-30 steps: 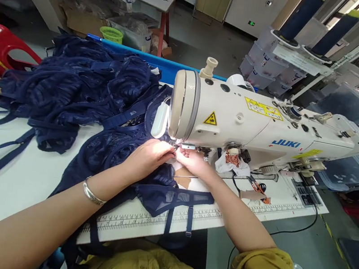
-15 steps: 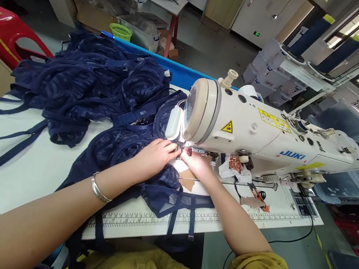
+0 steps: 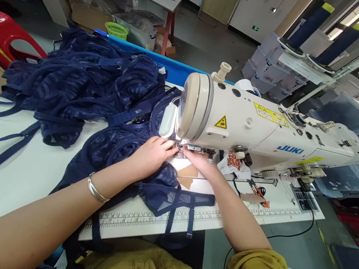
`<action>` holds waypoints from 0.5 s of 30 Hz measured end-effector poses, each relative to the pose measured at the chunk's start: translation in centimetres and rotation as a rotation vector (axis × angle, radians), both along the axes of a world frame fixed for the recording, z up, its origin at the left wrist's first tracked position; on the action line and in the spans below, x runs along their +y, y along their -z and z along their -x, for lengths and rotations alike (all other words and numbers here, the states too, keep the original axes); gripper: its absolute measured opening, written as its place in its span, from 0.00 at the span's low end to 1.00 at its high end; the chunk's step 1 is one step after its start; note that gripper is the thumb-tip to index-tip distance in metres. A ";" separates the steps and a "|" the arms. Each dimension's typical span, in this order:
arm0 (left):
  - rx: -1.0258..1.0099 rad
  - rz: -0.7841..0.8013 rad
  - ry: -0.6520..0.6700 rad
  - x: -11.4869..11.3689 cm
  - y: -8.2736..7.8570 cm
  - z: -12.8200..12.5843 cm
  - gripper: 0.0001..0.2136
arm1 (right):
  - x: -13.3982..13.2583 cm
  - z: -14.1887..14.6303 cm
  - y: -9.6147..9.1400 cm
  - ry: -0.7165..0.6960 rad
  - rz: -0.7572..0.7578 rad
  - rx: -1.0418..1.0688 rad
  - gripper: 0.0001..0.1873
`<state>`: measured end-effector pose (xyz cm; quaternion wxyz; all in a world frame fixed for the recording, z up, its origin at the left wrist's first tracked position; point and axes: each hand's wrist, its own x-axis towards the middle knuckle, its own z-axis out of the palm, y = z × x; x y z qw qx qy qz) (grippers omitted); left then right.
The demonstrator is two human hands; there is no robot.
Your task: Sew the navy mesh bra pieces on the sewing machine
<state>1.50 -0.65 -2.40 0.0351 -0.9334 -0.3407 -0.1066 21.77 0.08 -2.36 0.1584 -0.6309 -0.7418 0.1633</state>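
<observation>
A navy mesh bra (image 3: 120,143) lies bunched on the machine bed, its cup edge under the head of a white JUKI sewing machine (image 3: 230,115). My left hand (image 3: 152,155) has its fingers together, gripping the bra just left of the lit needle area (image 3: 180,149). To the right of the needle, my right hand (image 3: 198,160) reaches beneath the machine head; its fingertips are hidden there, so their hold cannot be seen. A navy band with a strap (image 3: 176,200) hangs over the front edge.
Several more navy bras (image 3: 82,78) are heaped at the table's left. Orange-handled snips (image 3: 260,195) and a packet of copper-coloured bits (image 3: 234,161) lie right of my right hand. A printed ruler (image 3: 138,221) runs along the front edge. Thread cones (image 3: 310,25) stand behind.
My right hand has shifted slightly right and farther under the machine head, away from my left fingertips. My left hand stays on the bra. The view has shifted a little.
</observation>
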 end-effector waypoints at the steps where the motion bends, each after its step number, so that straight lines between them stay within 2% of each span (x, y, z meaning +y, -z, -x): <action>1: -0.005 -0.004 0.001 0.0 0.1 0.0 0.19 | -0.2 -0.1 -0.2 0.004 0.002 0.001 0.15; 4: -0.013 -0.011 0.012 0.1 0.2 0.1 0.20 | -0.9 -0.6 -0.9 -0.009 -0.011 -0.036 0.16; 8: -0.002 -0.044 0.012 0.1 0.1 0.0 0.21 | -1.9 -1.1 -1.6 -0.104 -0.027 -0.123 0.17; 12: -0.014 -0.043 0.022 0.1 0.0 0.0 0.20 | -1.9 -0.8 -1.6 -0.173 -0.011 -0.090 0.17; 15: -0.094 0.034 0.028 0.5 0.2 0.3 0.19 | -1.5 -0.5 -1.3 -0.143 0.036 -0.030 0.15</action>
